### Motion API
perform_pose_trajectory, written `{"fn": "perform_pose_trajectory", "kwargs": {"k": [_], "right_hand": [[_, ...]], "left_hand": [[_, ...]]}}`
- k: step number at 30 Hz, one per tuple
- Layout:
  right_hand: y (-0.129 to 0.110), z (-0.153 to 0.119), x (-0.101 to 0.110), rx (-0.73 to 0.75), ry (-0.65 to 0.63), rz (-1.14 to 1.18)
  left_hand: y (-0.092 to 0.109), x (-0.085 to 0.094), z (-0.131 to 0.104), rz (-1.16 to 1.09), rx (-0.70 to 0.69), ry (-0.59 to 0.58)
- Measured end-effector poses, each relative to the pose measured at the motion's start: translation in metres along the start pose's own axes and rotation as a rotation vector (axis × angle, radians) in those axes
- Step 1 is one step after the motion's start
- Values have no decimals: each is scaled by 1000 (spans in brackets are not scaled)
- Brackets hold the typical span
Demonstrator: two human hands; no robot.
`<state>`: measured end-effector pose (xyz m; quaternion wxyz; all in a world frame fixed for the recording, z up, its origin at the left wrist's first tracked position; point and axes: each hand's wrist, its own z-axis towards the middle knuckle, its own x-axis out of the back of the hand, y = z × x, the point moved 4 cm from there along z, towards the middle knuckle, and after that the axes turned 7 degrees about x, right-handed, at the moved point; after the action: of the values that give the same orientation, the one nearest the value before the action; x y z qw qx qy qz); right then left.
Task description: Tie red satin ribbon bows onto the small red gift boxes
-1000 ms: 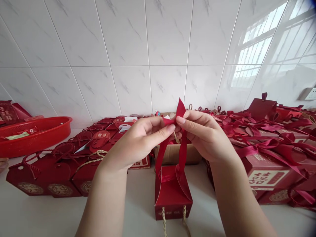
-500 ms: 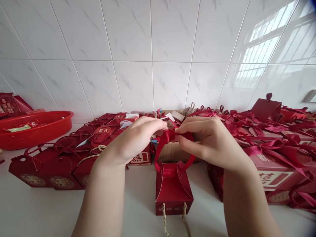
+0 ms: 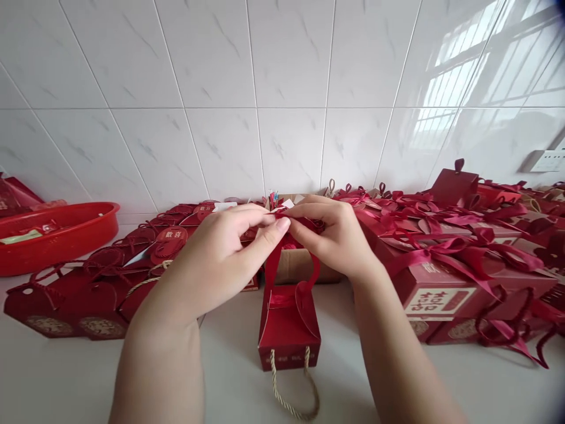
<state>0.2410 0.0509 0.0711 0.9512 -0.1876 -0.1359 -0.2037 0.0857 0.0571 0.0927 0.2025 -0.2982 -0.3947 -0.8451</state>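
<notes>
Fingers (image 3: 276, 227) of the left hand (image 3: 216, 262) and those of the right hand (image 3: 335, 235) meet above a small dark red paper gift box (image 3: 289, 327), each hand pinching the red satin ribbon (image 3: 271, 262) that rises from the box's open top. The ribbon's two strands run up from the box flaps to the pinch, where a small bunch of ribbon sits between the fingertips of both hands. The box stands upright on the white surface (image 3: 66, 377), near the front edge, with a beige twisted rope handle (image 3: 293, 388) hanging from its near face and looping onto the surface.

Just behind the box stands a brown cardboard carton (image 3: 295, 268), partly hidden by the hands. To the left lie flat, unfolded red boxes with rope handles (image 3: 88, 294) in an overlapping spread. Farther left a red plastic oval basket (image 3: 57, 232) rests against the wall. To the right, finished red boxes tied with ribbon bows (image 3: 445, 259) are packed close together, reaching back to the white tiled wall (image 3: 282, 88). A white wall socket (image 3: 545, 160) shows at the far right.
</notes>
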Motion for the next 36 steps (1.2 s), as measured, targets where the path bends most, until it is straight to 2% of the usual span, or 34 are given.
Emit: {"fn": "perform_pose_trajectory", "kwargs": {"k": [2, 4, 7, 10, 13, 20, 25, 29, 32, 36], "right_hand": [[4, -3, -1, -39, 97, 102], [8, -9, -2, -104, 230, 186], [11, -22, -4, -242, 404, 273], [9, -35, -6, -401, 488, 374], [5, -48, -2, -549, 553, 400], [-10, -92, 7, -711, 617, 413], [-27, -139, 11, -739, 739, 294], [-33, -177, 25, -764, 780, 43], [-32, -201, 40, -793, 749, -112], [-26, -233, 51, -960, 692, -115]], "left_hand": [[8, -2, -3, 175, -74, 11], [14, -3, -8, 322, -121, 91], [16, -5, -16, 430, -143, 145], [10, -3, -25, 440, -104, 172], [-2, 5, -34, 438, -6, 209], [-31, 25, -65, 507, 116, 138], [-67, 34, -85, 530, 283, 96], [-95, 32, -95, 533, 408, 43], [-109, 28, -101, 540, 445, -4], [-120, 21, -111, 561, 461, -65]]}}
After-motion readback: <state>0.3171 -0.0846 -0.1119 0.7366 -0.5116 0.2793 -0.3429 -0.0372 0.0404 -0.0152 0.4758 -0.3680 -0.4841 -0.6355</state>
